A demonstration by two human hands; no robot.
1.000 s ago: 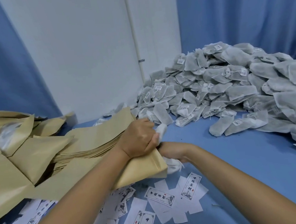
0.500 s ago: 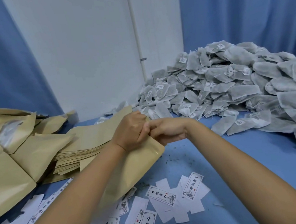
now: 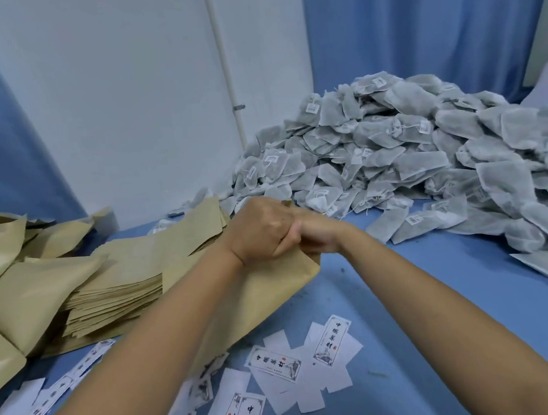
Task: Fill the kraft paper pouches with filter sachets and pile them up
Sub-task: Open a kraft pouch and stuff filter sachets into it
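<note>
Head view. The left hand (image 3: pixel 258 232) and right hand (image 3: pixel 318 236) met knuckle to knuckle above the blue table surface (image 3: pixel 428 309). Between and below them hung a flat brown kraft paper pouch (image 3: pixel 268 295), its mouth at the hands and its body slanting down toward the viewer under the left forearm.

The left hand's fingers were curled tight over the pouch's top edge. The right hand's fingers were also curled and pinched the same edge from the other side. The fingertips themselves were hidden.

A stack of flat empty kraft pouches (image 3: pixel 115 291) lay just left of the held pouch. Bulkier tan pouches (image 3: pixel 37 283) were piled at the far left.

A large heap of grey-white mesh filter sachets (image 3: pixel 394 147) sat right of centre against the blue curtain (image 3: pixel 415 23). Their small white string tags carried print too small to read.

White paper labels (image 3: pixel 332 339) were scattered on the near table with black vertical Chinese characters in a decorative border. 中國 was legible; the following characters were less certain. A white wall (image 3: pixel 118 88) stood behind.
</note>
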